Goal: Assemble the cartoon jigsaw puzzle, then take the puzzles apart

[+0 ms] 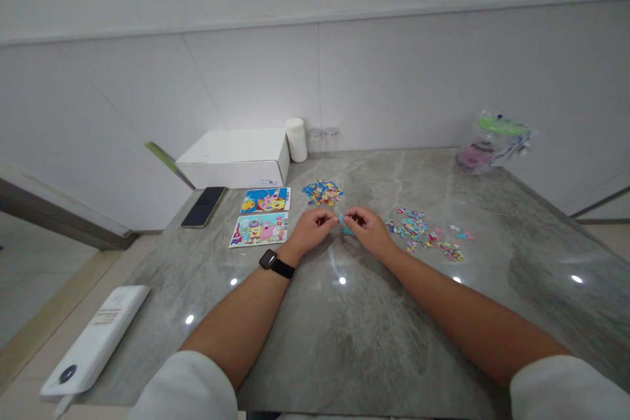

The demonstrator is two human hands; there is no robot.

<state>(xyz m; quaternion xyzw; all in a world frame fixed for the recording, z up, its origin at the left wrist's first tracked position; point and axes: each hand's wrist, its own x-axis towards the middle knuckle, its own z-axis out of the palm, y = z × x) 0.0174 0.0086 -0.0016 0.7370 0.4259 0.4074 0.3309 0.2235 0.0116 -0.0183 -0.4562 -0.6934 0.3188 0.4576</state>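
My left hand (314,228) and my right hand (367,228) meet over the middle of the table, fingers pinched. Between their fingertips is a small light-blue jigsaw puzzle piece (341,218); whether it is one piece or two joined is too small to tell. Just below it, partly behind my right fingers, more blue pieces (348,231) lie on the table. Beyond my hands is a pile of blue and yellow puzzle pieces (322,192). To the right spreads a looser pile of mixed pieces (413,226). Two cartoon picture cards (266,200) (260,230) lie left of my left hand.
On the grey marbled table (339,341) a phone (203,207) lies at the left, before a white box (233,154). A white bottle (296,140) and two clear glasses (322,143) stand by the wall. A plastic-wrapped cup (492,142) is back right; a white device (96,341) lies front left.
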